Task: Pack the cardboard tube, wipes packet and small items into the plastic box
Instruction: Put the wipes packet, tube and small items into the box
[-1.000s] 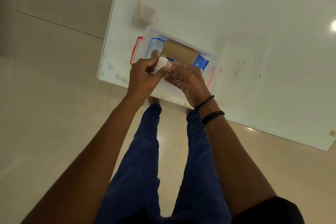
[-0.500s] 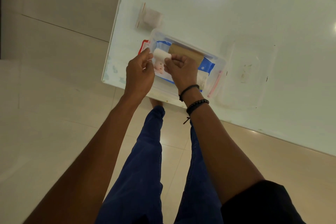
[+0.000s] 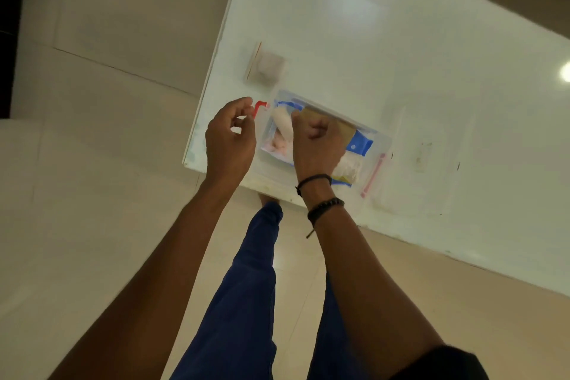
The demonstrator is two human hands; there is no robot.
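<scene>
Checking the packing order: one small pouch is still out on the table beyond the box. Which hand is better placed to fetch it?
Probably the left hand: it is free and nearer the pouch. The right hand is busy over the box.

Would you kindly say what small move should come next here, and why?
Probably let the right hand settle the white roll into the plastic box beside the cardboard tube; the left hand looks empty.
</scene>
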